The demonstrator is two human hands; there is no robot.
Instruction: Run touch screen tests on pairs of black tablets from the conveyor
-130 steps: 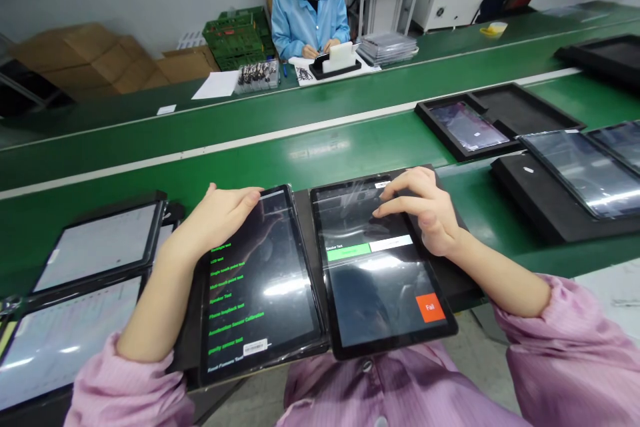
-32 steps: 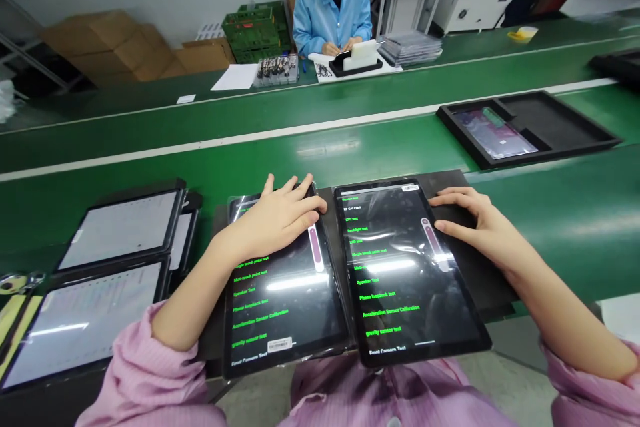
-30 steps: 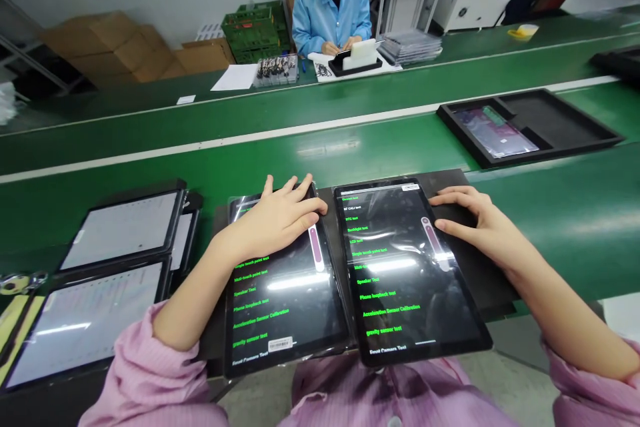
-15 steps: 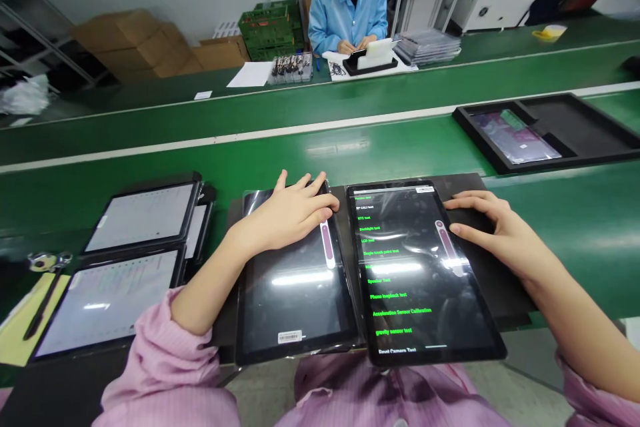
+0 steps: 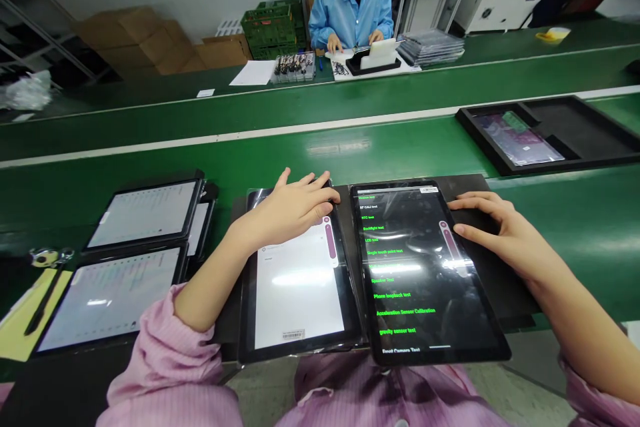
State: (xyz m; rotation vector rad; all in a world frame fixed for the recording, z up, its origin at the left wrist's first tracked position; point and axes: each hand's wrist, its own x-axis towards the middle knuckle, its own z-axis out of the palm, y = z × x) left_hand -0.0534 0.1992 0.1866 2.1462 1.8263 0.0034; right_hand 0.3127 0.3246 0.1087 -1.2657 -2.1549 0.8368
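Note:
Two tablets lie side by side on a black mat (image 5: 505, 280) at the near edge. My left hand (image 5: 290, 212) rests with spread fingers across the top of the left tablet (image 5: 300, 287), which shows a mostly white screen, a pink slider and a barcode label. At the upper right edge of the right tablet (image 5: 425, 280), my right hand (image 5: 493, 223) has thumb and fingers apart, the fingertips at its side. That tablet's dark screen lists tests in green text, with another pink slider.
More lit tablets (image 5: 115, 293) lie at the left, beside a yellow pad (image 5: 15, 330) with a black tool. A black tray (image 5: 580, 133) holds a wrapped device at the right. Across the green bench (image 5: 200, 153) sits a person in blue (image 5: 350, 7).
The left tablet's screen has turned from black to mostly white. My hands have barely moved. Across the bench, the person's hands have moved apart.

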